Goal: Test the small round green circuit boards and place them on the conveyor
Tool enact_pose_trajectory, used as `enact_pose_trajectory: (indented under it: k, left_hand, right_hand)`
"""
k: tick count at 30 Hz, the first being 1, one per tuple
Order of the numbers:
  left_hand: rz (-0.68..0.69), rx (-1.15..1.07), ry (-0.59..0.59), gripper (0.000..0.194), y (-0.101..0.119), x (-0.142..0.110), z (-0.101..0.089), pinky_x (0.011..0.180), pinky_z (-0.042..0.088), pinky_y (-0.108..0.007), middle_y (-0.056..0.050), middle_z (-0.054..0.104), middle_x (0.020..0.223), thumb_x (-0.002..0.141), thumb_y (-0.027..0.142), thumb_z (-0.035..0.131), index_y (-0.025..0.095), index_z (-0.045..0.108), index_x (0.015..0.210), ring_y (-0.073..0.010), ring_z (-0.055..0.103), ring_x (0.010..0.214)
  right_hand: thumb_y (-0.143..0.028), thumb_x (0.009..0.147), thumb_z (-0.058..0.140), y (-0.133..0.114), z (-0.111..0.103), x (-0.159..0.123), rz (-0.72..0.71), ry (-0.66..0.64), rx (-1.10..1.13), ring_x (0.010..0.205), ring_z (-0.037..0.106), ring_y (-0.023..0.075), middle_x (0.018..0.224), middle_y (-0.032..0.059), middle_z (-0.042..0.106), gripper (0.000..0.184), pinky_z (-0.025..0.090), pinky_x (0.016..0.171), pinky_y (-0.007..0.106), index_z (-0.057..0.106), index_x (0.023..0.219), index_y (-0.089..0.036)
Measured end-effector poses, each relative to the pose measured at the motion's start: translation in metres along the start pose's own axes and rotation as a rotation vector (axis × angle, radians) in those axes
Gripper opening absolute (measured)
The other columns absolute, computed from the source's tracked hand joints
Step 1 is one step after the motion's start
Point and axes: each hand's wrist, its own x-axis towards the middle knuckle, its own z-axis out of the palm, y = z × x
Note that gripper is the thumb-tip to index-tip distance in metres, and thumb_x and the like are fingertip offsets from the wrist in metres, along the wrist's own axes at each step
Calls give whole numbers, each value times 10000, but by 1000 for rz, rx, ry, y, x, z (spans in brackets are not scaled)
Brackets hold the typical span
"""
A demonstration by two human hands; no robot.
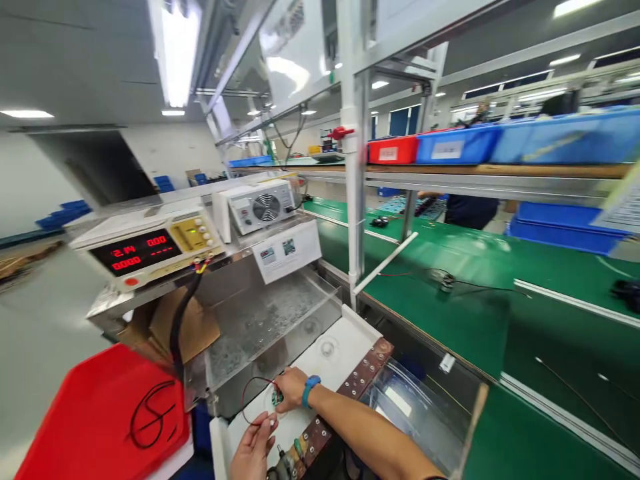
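My right hand [291, 389], with a blue band on its wrist, is closed on a small green circuit board [276, 398] over the white fixture tray [305, 363]. A thin red-and-dark wire [250, 381] loops out from the board toward my left hand [254, 448]. The fingertips of that hand pinch the wire's end, where a small pale tip shows; its exact kind is too small to tell. Just below both hands runs a brown perforated strip [361, 373] with metal studs. Some green and metal fittings [299, 445] sit at its near end.
A test meter [150, 247] with red digits stands at left, beside a fan-fronted unit [263, 208]. A red bin [105, 413] holds black cable. The clear cover [415, 407] lies right of the strip. Beyond a white post [353, 167] is a green conveyor [450, 320]; a person stands behind it.
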Motion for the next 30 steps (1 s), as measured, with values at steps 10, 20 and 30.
enact_pose_trajectory:
  k: [10, 20, 30]
  left_hand:
    - [126, -19, 104, 552, 5, -33, 18, 650, 484, -277, -72, 764, 803, 467, 541, 838, 167, 679, 841, -194, 694, 740]
    - [180, 36, 91, 553, 7, -40, 12, 691, 506, -315, -80, 766, 834, 486, 576, 826, 174, 693, 840, -219, 693, 767]
    - [195, 21, -497, 507, 81, -57, 208, 948, 549, -413, -150, 721, 1177, 655, 385, 832, 151, 679, 1078, -241, 710, 985]
  right_hand:
    - [-361, 726, 728, -4, -14, -18, 1, -13, 69, 964, 642, 273, 945, 123, 731, 363, 465, 774, 298, 688, 1012, -141]
    - [-347, 740, 699, -7, -41, -27, 22, 118, 208, 905, 606, 240, 862, 69, 693, 307, 433, 768, 281, 652, 980, -160]
    - [-370, 857, 578, 155, -187, -234, 1041, 577, 32, 900, 680, 278, 969, 145, 726, 305, 444, 732, 311, 651, 1067, -161]
